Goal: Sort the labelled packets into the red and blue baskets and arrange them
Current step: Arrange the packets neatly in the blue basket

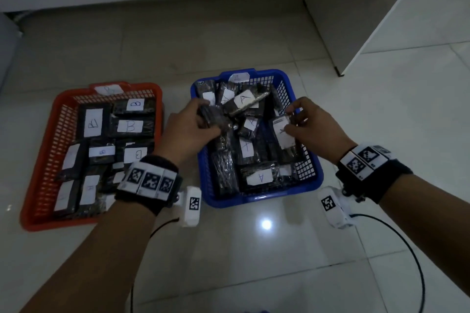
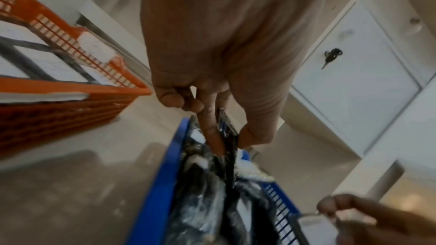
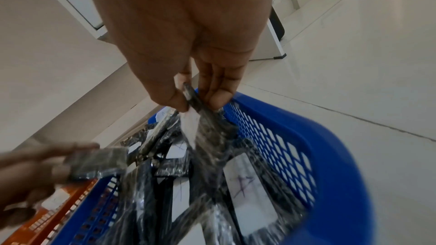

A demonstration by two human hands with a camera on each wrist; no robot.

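The blue basket (image 1: 312, 177) on the floor holds several black packets with white "A" labels, lying jumbled. My left hand (image 1: 201, 122) (image 2: 226, 137) is over its left side and grips a dark packet (image 1: 216, 119) (image 2: 227, 133) between thumb and fingers. At the basket's right side my right hand (image 1: 292, 119) (image 3: 200, 100) pinches the top edge of a labelled packet (image 1: 282, 133) (image 3: 212, 128) that leans against the wall. The red basket (image 1: 38, 165) at the left holds several black packets with "B" labels, laid mostly flat in rows.
Both baskets stand on a glossy tiled floor (image 1: 254, 262). A white cabinet (image 1: 368, 20) rises behind and to the right. Black cables (image 1: 417, 256) trail from my wrist devices across the floor near me.
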